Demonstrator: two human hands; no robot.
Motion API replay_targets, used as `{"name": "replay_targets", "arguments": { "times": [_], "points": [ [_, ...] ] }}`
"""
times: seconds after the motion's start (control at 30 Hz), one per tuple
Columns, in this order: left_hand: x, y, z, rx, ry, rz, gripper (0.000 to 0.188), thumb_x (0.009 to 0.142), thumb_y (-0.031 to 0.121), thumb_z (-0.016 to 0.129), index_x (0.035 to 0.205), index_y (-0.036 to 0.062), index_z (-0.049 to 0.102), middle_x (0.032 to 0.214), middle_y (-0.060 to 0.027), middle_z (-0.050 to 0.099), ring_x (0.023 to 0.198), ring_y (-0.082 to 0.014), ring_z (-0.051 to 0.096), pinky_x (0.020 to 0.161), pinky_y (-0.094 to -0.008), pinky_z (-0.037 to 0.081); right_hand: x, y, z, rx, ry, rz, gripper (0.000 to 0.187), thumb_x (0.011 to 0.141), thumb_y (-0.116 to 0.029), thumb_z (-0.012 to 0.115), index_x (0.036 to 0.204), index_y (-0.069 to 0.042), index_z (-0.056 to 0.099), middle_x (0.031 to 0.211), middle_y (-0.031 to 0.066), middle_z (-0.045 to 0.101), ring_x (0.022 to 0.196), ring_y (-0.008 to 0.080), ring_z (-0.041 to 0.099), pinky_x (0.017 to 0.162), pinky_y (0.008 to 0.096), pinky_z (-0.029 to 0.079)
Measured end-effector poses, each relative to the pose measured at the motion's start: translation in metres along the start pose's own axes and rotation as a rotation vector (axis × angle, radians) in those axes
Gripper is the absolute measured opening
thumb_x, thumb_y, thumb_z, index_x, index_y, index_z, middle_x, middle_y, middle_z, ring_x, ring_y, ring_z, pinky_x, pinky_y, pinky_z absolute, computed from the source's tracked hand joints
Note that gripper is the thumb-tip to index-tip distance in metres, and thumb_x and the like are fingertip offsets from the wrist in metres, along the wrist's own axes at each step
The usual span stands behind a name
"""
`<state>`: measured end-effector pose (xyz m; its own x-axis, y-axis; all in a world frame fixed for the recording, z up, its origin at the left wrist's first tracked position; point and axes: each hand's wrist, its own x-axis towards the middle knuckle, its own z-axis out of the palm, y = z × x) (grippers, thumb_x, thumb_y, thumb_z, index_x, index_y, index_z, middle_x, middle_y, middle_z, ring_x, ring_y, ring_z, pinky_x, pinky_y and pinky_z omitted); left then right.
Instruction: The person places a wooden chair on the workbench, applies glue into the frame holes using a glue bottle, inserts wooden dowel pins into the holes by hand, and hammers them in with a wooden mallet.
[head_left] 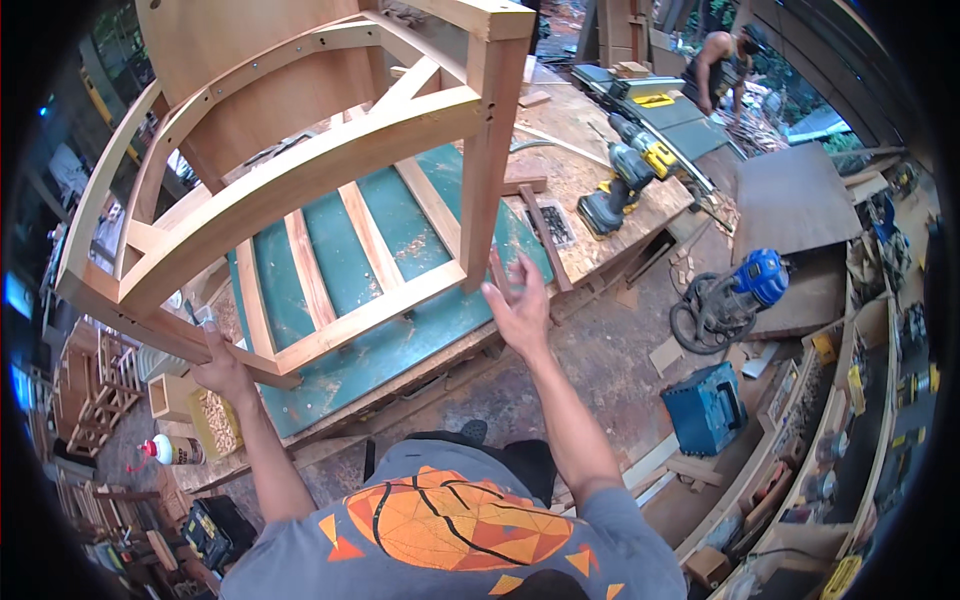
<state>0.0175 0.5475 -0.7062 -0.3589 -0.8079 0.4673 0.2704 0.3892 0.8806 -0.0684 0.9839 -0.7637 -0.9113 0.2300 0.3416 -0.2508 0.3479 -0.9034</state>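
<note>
While the left hand (224, 374) is gripping one post of the wooden chair frame (305, 177), the right hand (524, 312) is hovering splayed beside another; the frame is resting over a green board (400, 352).

My left hand (222, 372) grips the near left corner of a wooden chair frame (330, 160), which stands tilted over a green board (350, 378) on the workbench (560, 115). My right hand (522, 312), fingers spread, is just beside the frame's right leg; I can't tell whether it touches. To my left sit a tub of wooden pieces (216, 425) and a white bottle with a red cap (178, 450). On the right are yellow-and-black power drills (630, 165), with a blue-topped vacuum (758, 280) beyond the bench, and a person (712, 68) bends at the far right.
</note>
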Motion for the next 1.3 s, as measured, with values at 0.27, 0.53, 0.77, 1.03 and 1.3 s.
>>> {"name": "replay_targets", "arguments": {
  "times": [0.27,0.53,0.77,1.03,1.3],
  "points": [
    [-0.067,-0.024,-0.009,0.225,-0.009,-0.024,0.06,0.097,0.024,0.072,0.138,-0.0118,0.047,0.137,-0.0234,0.056,0.125,-0.0302,0.056,0.11,-0.0396,0.042,-0.008,0.058,0.004,0.059,0.065,-0.072,0.066,0.087,-0.009,0.076,0.142,0.004,0.044,0.124,0.013,0.056,0.104,0.0181,0.059,0.089,0.0308,0.053],
    [-0.22,-0.006,0.013,0.615,0.062,-0.23,0.066,0.096,0.021,0.072,0.149,-0.0044,0.04,0.145,-0.0199,0.05,0.136,-0.0306,0.047,0.115,-0.0437,0.036,0.102,0.145,-0.136,0.083,0.371,0.208,0.038,0.097,-0.005,0.063,0.133,-0.002,0.052,0.108,0.0059,0.059,0.095,0.0122,0.057,0.087,0.0283,0.049],
    [-0.231,0.083,0.159,0.664,-0.094,0.151,0.057,0.087,0.019,0.077,0.134,-0.0007,0.052,0.13,-0.018,0.057,0.124,-0.0304,0.056,0.106,-0.0429,0.046,0.137,0.145,-0.169,-0.044,0.008,-0.162,0.027,0.097,-0.007,0.064,0.122,0.005,0.062,0.104,0.0103,0.064,0.089,0.0164,0.06,0.077,0.0316,0.05],
    [-0.249,0.061,-0.003,0.604,0.703,-0.176,0.061,0.089,0.017,0.077,0.14,-0.0019,0.049,0.132,-0.0194,0.058,0.124,-0.03,0.058,0.102,-0.0412,0.049,0.059,0.075,-0.068,0.317,-0.621,-0.384,0.015,0.091,-0.002,0.066,0.105,0.003,0.065,0.087,0.0084,0.063,0.072,0.0151,0.056,0.065,0.0281,0.045],
    [-0.09,-0.034,-0.206,0.769,0.722,-0.088,0.095,0.081,0.032,0.086,0.151,-0.0048,0.034,0.142,-0.023,0.054,0.131,-0.03,0.054,0.106,-0.0406,0.047,-0.016,0.007,-0.012,0.293,-0.739,-0.625,0.01,0.085,-0.001,0.071,0.093,0.0,0.067,0.073,0.0103,0.066,0.059,0.0204,0.064,0.058,0.0314,0.051]
  ]
}}
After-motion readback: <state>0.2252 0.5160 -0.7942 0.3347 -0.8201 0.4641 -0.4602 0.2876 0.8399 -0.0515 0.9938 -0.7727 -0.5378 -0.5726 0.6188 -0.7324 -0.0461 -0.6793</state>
